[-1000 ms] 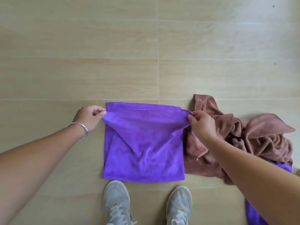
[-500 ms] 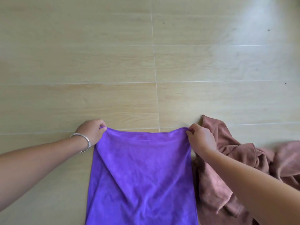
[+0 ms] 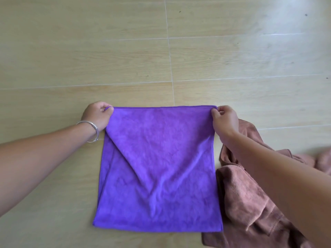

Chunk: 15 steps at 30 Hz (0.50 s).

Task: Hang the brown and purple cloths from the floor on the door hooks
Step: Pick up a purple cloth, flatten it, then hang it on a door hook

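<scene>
A purple cloth (image 3: 159, 169) is stretched out in front of me above the floor, its top edge pulled taut between my hands. My left hand (image 3: 97, 115), with a silver bracelet on the wrist, pinches the top left corner. My right hand (image 3: 224, 120) pinches the top right corner. A brown cloth (image 3: 250, 199) lies crumpled on the floor to the right of the purple one, partly hidden under my right forearm. No door or hooks are in view.
Light wood-look floor tiles (image 3: 125, 51) with pale grout lines fill the whole view beyond and left of the cloths.
The purple cloth's folded top layer has been drawn up and spread wide between both hands. The view has tilted; my shoes have dropped out of sight.
</scene>
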Each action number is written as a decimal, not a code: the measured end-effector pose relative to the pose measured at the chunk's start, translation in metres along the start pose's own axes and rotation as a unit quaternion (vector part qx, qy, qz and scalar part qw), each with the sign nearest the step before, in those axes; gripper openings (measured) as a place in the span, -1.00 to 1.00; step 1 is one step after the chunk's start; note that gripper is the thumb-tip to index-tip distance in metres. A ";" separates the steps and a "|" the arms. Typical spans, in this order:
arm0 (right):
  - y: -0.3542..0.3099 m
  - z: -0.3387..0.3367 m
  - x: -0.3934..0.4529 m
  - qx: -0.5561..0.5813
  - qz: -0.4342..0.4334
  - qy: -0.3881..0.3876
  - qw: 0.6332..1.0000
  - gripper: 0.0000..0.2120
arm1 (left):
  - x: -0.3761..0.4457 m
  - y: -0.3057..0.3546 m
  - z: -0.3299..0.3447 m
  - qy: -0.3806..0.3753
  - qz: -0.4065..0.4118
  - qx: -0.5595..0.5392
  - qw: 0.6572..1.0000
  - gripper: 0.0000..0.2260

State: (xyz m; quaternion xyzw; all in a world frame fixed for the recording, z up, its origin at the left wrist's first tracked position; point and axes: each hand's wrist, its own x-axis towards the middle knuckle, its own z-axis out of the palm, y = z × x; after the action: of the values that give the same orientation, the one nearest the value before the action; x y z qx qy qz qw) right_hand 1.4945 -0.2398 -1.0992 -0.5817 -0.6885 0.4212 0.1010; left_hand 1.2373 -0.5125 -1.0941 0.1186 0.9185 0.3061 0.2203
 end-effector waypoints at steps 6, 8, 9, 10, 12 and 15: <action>0.011 -0.001 -0.009 -0.019 0.026 -0.039 0.999 -0.84 | -0.013 -0.018 -0.003 -0.028 -0.034 -0.016 0.999 -0.93; 0.012 0.001 -0.007 -0.034 0.031 -0.036 0.998 -0.89 | -0.012 -0.019 -0.002 -0.030 -0.050 0.004 0.998 -0.95; 0.011 0.002 -0.006 -0.039 0.032 -0.034 0.998 -0.90 | -0.010 -0.018 -0.002 -0.029 -0.056 0.004 0.998 -0.95; 0.010 0.003 -0.006 -0.049 0.031 -0.031 0.998 -0.86 | -0.010 -0.016 -0.002 -0.027 -0.060 -0.002 0.998 -0.94; 0.009 0.003 -0.008 -0.084 0.024 -0.024 0.996 -0.72 | -0.011 -0.013 -0.003 -0.021 -0.067 -0.018 0.997 -0.84; 0.011 -0.005 -0.019 -0.164 -0.048 -0.013 0.985 -0.59 | -0.029 -0.014 -0.003 -0.010 -0.090 -0.050 0.995 -0.63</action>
State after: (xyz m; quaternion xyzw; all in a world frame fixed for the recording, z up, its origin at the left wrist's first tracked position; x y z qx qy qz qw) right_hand 1.5110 -0.2545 -1.0972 -0.5507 -0.7769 0.3048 0.0153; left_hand 1.2600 -0.5354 -1.0909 0.0278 0.9067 0.3293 0.2620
